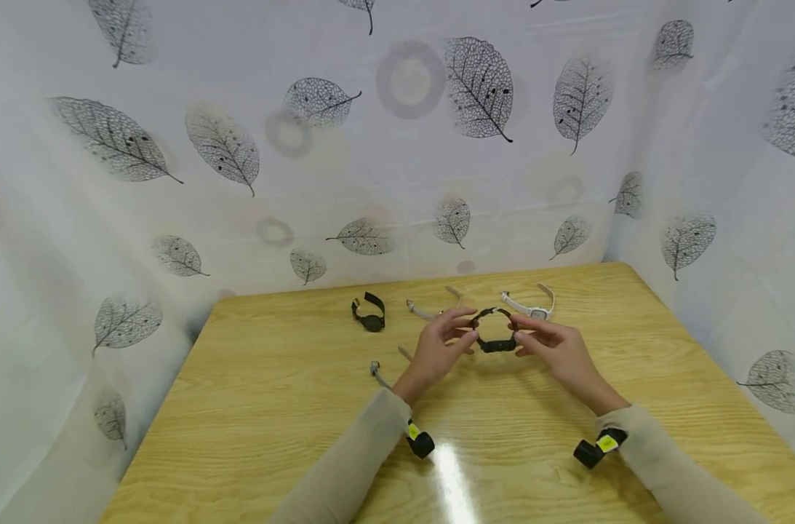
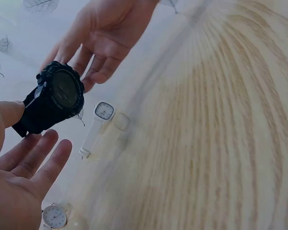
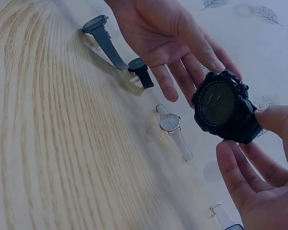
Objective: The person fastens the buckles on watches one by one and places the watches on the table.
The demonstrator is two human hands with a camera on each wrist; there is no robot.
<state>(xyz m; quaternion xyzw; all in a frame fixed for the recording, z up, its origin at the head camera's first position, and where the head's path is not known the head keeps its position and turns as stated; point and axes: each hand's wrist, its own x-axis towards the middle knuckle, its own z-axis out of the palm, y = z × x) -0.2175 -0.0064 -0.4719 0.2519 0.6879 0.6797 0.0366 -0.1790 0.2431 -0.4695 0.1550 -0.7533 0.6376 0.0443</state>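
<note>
A chunky black digital-style wristwatch (image 1: pixel 498 346) is held above the table between both hands, its strap forming a loop. On one side the left hand (image 1: pixel 438 351) pinches it between thumb and fingers. The right hand (image 1: pixel 563 352) grips the opposite side in the same manner. In the left wrist view the watch's round dark face (image 2: pixel 66 89) is turned toward the camera. From the right wrist, the dial (image 3: pixel 217 103) also shows, with the right thumb (image 3: pixel 273 117) on the strap side.
Behind the hands lie a black watch (image 1: pixel 373 322), a white-strapped round watch (image 3: pixel 170 122) and a white square-faced watch (image 1: pixel 539 313). A grey watch (image 3: pixel 97 24) lies near the left forearm, which partly covers it in the head view. A leaf-print curtain (image 1: pixel 397 167) surrounds the wooden table (image 1: pixel 273 407).
</note>
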